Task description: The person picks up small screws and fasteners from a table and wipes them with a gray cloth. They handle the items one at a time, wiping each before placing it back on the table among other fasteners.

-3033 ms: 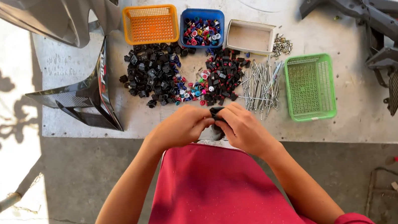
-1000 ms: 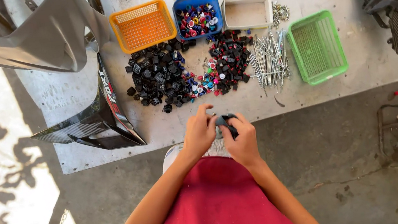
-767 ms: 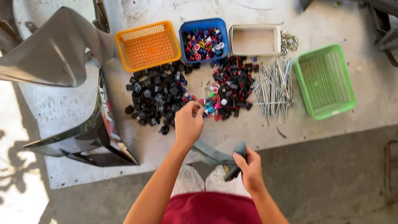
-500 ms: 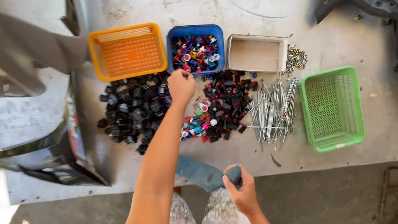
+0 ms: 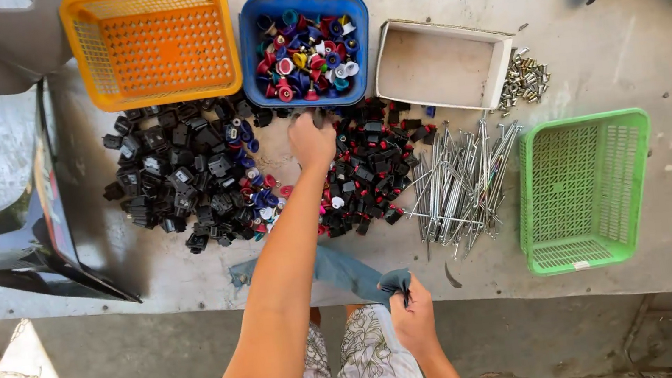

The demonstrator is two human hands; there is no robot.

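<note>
I stand at a grey table (image 5: 658, 30) covered with small parts. At ten o'clock sits an orange basket (image 5: 152, 45), at three o'clock a green basket (image 5: 584, 188), at twelve a blue tub (image 5: 254, 79) full of coloured caps, and just right of it a white box (image 5: 440, 65). A pile of black clips (image 5: 177, 179) spreads at nine o'clock, a pile of red and black clips (image 5: 372, 167) lies in the middle, and metal pins (image 5: 459, 182) fan out beside it. My left hand (image 5: 311, 141) reaches to twelve o'clock between the two piles, fingers curled down onto the clips; I cannot tell whether they pinch one. My right hand (image 5: 413, 316) waits at six o'clock by the table edge, fingers pressed together around a small dark part (image 5: 397, 282).
</note>
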